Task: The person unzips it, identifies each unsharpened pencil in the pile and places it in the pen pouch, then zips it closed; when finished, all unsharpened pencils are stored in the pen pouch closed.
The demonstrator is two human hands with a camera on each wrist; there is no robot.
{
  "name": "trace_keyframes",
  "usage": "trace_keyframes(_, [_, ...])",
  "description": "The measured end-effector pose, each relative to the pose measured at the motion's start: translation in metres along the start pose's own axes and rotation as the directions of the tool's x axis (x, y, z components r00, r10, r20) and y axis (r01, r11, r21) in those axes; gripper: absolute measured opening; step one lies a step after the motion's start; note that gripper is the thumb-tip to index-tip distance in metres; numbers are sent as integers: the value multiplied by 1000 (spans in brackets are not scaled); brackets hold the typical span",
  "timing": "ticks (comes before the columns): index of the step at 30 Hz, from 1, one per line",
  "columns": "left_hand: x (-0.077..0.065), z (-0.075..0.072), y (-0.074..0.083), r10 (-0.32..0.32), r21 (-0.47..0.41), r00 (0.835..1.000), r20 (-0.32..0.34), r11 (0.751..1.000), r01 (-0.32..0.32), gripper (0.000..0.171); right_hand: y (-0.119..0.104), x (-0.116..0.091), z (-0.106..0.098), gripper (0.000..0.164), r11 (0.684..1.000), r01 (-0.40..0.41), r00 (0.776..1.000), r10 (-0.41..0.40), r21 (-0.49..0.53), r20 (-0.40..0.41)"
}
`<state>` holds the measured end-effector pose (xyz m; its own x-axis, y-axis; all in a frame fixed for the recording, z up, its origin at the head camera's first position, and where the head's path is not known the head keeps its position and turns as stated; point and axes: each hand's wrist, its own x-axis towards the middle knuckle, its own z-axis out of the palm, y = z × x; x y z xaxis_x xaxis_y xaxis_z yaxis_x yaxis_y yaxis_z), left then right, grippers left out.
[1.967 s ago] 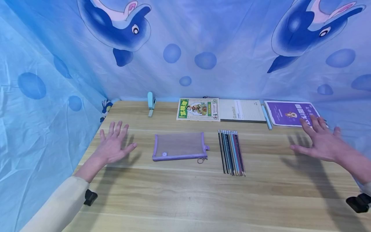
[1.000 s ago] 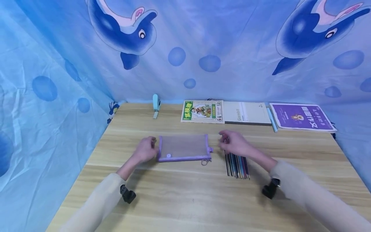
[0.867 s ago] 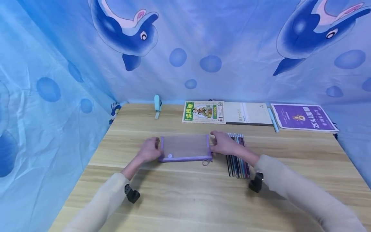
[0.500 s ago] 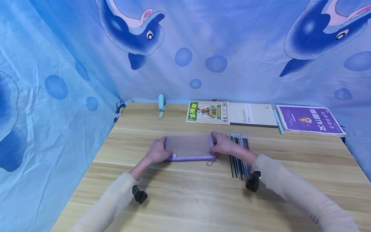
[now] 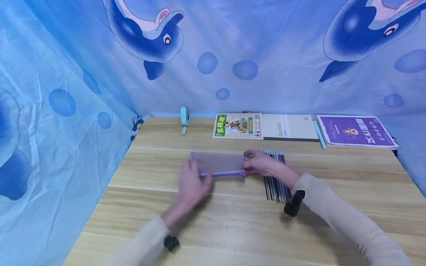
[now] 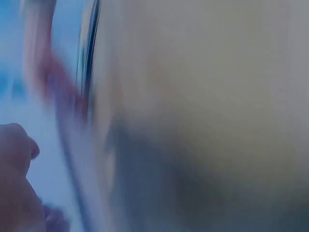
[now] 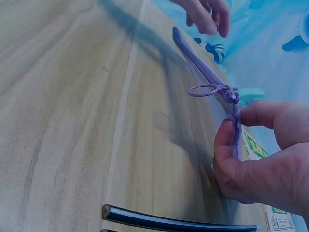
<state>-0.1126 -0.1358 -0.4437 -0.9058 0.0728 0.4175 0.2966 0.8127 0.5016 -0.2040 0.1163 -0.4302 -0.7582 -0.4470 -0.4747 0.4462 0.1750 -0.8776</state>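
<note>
A translucent zip pencil pouch [image 5: 219, 162] with purple trim is at the middle of the table, its zip edge lifted in the right wrist view. My right hand [image 5: 261, 163] pinches its right end between thumb and fingers. From the zip end hangs a purple ring [image 7: 204, 91]. My left hand [image 5: 192, 184], blurred by motion, overlaps the pouch's left front corner in the head view. The right wrist view shows that left hand [image 7: 205, 15] apart from the pouch, fingers loosely bent and holding nothing. Several pencils [image 5: 274, 184] lie side by side under my right wrist.
Along the back of the wooden table [image 5: 226, 229] are a light blue stapler [image 5: 184, 117], a green-and-yellow booklet [image 5: 237, 126], a notepad [image 5: 289, 126], a light blue pen [image 5: 319, 135] and a purple book [image 5: 356, 131]. A blue dolphin-print curtain [image 5: 283, 92] hangs behind.
Both hands came in from the sides to the pouch's ends. The right hand took hold of the right end; the left touched the left end, then moved off toward the front. The zip edge has risen.
</note>
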Motion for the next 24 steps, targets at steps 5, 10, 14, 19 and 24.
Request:
trace_keyframes(5, [-28,41,56,169,-34,986,-3,985,-169,56,0,-5,2,78,999,-8,1000,8,47,-16])
trace_keyframes(10, [-22,57,68,172,29,984,-40,985,-171,61,4,-6,6,77,997,-10,999,13,75,-32])
trace_keyframes(14, [-15,59,67,204,57,978,-51,978,-201,45,5,-6,8,78,996,-10,999,14,91,-39])
trace_keyframes(19, [-12,60,65,243,58,968,-61,969,-240,31,8,-10,8,84,994,3,999,1,112,-33])
trace_keyframes(24, [-14,55,65,252,60,967,-22,966,-251,23,12,-15,9,91,994,40,999,-41,104,9])
